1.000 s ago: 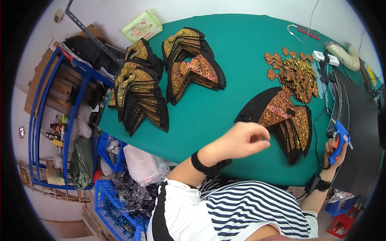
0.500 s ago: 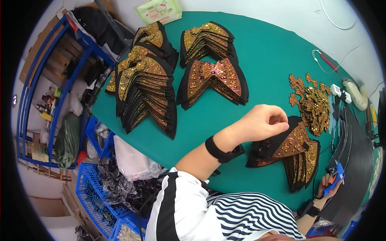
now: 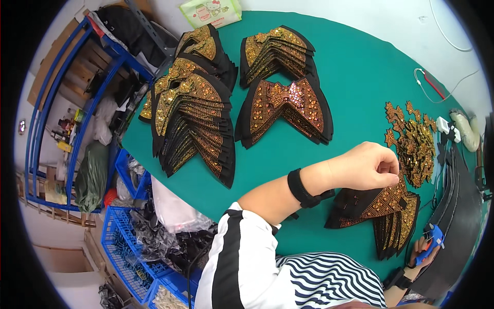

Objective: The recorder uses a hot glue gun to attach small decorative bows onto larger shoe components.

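Observation:
My left hand (image 3: 366,167) hovers with fingers and thumb curled together, just over the upper edge of a stack of black, gold-studded collar-shaped pieces (image 3: 396,219). Whatever its fingers hold, if anything, is hidden. Right beside the fingertips lies a heap of small gold sequined bow-like appliques (image 3: 419,149). Toward the right edge, my right hand (image 3: 418,253) grips a blue glue gun (image 3: 436,238), held low beside the stack. A small dark square shows on the stack's top piece.
More stacks of studded collar pieces (image 3: 198,123) (image 3: 285,110) (image 3: 278,51) stand on the green table (image 3: 355,62). Black sheet material (image 3: 458,216) and a white plug (image 3: 447,129) lie at the right. Blue crates (image 3: 116,242) and a blue shelf rack (image 3: 64,180) are at the left.
My left hand has moved right, closer to the applique heap. The whole view has shifted slightly. My right hand still grips the glue gun.

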The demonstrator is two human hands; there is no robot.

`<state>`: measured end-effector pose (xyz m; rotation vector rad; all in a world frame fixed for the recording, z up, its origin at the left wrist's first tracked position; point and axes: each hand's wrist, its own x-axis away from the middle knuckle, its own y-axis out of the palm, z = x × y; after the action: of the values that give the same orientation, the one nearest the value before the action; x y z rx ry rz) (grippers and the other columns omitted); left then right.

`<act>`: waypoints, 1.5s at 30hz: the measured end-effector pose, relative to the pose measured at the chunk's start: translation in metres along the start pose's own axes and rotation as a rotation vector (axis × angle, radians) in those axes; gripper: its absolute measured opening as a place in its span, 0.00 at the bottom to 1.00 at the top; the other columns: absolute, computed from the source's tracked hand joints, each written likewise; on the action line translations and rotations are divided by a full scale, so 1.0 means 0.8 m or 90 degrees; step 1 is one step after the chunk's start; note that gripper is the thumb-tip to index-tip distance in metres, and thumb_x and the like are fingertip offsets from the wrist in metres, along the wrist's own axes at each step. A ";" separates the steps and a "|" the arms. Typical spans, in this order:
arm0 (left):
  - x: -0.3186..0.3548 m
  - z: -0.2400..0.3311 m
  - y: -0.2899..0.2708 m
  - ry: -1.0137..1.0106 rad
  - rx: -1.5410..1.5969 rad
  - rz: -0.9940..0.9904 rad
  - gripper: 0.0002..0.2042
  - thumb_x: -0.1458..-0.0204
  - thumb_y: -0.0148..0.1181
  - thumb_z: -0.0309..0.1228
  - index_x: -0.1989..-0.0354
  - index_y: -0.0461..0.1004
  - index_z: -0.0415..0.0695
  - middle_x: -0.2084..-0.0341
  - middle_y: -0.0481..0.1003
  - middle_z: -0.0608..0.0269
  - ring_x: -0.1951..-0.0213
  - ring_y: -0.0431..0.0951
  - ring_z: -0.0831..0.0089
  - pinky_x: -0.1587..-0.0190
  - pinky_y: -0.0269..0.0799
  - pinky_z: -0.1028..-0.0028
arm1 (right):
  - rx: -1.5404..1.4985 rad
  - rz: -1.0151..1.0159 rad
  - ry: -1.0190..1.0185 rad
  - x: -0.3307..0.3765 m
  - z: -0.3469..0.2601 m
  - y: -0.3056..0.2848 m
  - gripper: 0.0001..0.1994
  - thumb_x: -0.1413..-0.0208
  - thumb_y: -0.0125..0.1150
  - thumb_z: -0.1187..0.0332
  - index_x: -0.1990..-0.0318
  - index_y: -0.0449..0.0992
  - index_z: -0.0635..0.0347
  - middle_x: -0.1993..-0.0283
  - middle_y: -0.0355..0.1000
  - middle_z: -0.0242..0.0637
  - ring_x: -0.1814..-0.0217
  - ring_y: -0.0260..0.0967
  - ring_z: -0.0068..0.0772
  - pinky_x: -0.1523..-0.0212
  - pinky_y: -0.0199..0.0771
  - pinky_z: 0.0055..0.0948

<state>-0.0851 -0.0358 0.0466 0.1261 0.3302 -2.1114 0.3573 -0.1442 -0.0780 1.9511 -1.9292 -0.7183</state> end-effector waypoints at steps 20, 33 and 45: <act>-0.005 -0.032 0.024 0.023 -0.295 -0.031 0.12 0.59 0.61 0.31 0.65 0.73 0.43 0.73 0.71 0.62 0.70 0.72 0.71 0.68 0.68 0.75 | -0.056 0.089 0.067 0.003 -0.005 0.020 0.24 0.49 0.45 0.46 0.64 0.66 0.63 0.82 0.60 0.33 0.79 0.54 0.25 0.77 0.52 0.23; -0.016 -0.073 0.037 -0.106 -0.403 -0.146 0.25 0.52 0.54 0.38 0.48 0.59 0.36 0.57 0.69 0.45 0.55 0.69 0.54 0.53 0.64 0.67 | -0.076 0.077 0.065 0.006 0.002 0.033 0.29 0.47 0.45 0.48 0.48 0.59 0.64 0.81 0.62 0.33 0.81 0.56 0.23 0.81 0.53 0.22; -0.009 -0.063 0.048 -0.144 -0.385 -0.169 0.28 0.54 0.55 0.41 0.50 0.58 0.31 0.70 0.72 0.40 0.65 0.73 0.48 0.61 0.69 0.63 | -0.013 -0.096 0.022 -0.001 0.003 0.008 0.26 0.44 0.39 0.49 0.51 0.61 0.66 0.81 0.63 0.34 0.79 0.53 0.21 0.81 0.52 0.19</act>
<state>-0.0511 -0.0348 -0.0073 -0.5325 0.8653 -2.1587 0.3504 -0.1437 -0.0764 2.0994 -1.7625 -0.7350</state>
